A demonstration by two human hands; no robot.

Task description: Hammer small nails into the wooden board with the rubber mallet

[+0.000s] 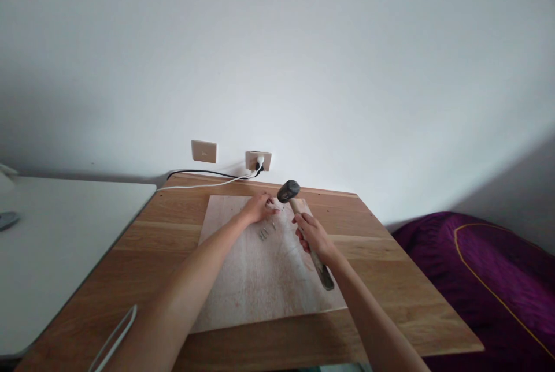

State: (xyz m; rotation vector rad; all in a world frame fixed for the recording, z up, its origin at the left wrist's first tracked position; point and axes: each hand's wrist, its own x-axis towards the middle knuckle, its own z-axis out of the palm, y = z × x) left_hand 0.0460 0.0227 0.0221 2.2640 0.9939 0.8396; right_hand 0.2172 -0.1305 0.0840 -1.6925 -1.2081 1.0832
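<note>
My right hand (313, 234) grips the wooden handle of a hammer (289, 192), whose dark metal head is raised just above the far part of a pale plywood board (243, 279). My left hand (259, 207) rests on the board's far edge, fingers pinched near a small nail under the hammer head; the nail itself is too small to see clearly. Several loose nails (265, 232) lie on the board between my hands.
The board lies on a wooden table (390, 279). A white table (56, 233) adjoins on the left. Wall sockets (258, 160) with a white cable (203, 185) sit behind. A purple cushion (485, 268) is at right. A white strap (113, 338) lies near the front left.
</note>
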